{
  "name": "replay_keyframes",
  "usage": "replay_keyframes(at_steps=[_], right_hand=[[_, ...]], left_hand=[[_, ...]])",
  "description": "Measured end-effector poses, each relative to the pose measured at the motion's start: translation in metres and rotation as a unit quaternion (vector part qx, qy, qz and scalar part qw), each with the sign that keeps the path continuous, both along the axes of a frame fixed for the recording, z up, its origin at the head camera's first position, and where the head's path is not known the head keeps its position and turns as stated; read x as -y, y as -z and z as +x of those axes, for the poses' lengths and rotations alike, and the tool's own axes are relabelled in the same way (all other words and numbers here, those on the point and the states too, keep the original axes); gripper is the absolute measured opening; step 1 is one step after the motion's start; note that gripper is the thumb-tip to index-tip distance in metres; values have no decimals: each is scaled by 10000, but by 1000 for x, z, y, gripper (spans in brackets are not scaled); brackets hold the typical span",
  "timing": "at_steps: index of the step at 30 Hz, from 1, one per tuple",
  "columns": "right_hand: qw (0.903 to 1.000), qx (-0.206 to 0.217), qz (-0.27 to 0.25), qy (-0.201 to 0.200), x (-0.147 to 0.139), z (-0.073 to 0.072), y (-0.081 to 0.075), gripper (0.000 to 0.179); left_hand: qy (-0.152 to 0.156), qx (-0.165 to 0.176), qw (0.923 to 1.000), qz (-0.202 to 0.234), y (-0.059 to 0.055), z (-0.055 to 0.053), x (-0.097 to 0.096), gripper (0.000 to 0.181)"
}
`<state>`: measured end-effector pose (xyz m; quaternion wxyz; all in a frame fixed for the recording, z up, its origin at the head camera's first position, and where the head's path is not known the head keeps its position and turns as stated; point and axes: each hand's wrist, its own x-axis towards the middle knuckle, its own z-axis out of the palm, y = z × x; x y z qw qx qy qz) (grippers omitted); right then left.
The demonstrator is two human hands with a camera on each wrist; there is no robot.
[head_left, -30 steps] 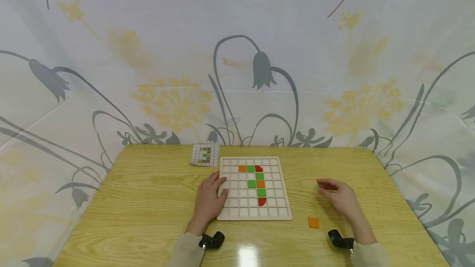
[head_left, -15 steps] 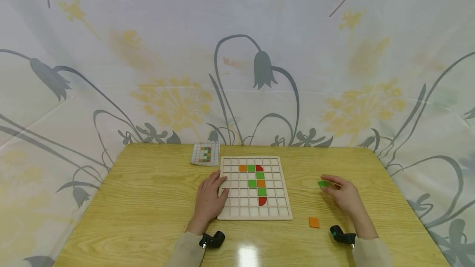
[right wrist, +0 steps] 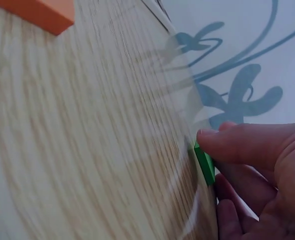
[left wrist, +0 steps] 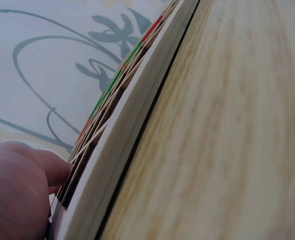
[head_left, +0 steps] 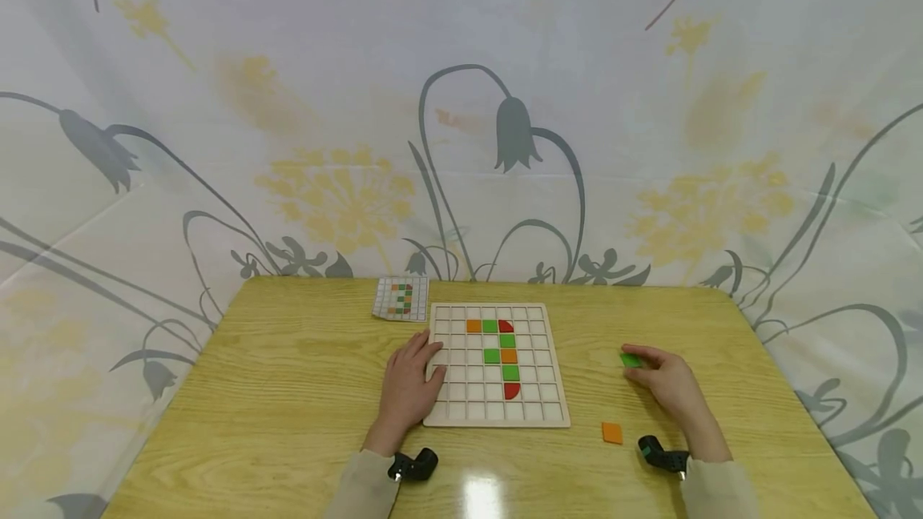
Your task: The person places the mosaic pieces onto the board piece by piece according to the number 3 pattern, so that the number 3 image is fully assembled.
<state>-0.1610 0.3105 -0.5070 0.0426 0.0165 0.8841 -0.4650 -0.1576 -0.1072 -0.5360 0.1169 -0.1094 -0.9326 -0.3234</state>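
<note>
My right hand [head_left: 672, 381] pinches a green square tile [head_left: 630, 360] between thumb and fingers, to the right of the board. In the right wrist view the green tile [right wrist: 204, 165] stands tilted under the thumb, just above or touching the table; I cannot tell which. My left hand [head_left: 409, 387] rests on the left edge of the pale wooden grid board [head_left: 461, 415], fingers relaxed. On the board, several orange, green and red tiles sit in cells, among them a red rounded tile [head_left: 512, 391]. One loose orange square tile [head_left: 611, 433] lies on the table near the right wrist.
Behind the left hand lies a paper pattern card [head_left: 382, 295] with a small coloured grid. Each wrist carries a black camera, the left camera [head_left: 414, 465] near the board's front. A flower-printed curtain [head_left: 461, 207] hangs behind the wooden table [head_left: 288, 391].
The green tile has come into view in the right hand, where none showed a second ago. The right hand has shifted slightly to the right. The left hand stays on the board.
</note>
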Motion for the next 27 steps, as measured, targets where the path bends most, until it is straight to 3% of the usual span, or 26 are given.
replay_keyframes(at_steps=[18, 27], right_hand=[[9994, 121, -119, 312, 0, 6, 1, 48], [9992, 27, 37, 407, 5, 7, 2, 40]], left_hand=[[1, 5, 10000, -80, 3, -2, 0, 35], [-20, -33, 9999, -97, 3, -2, 1, 35]])
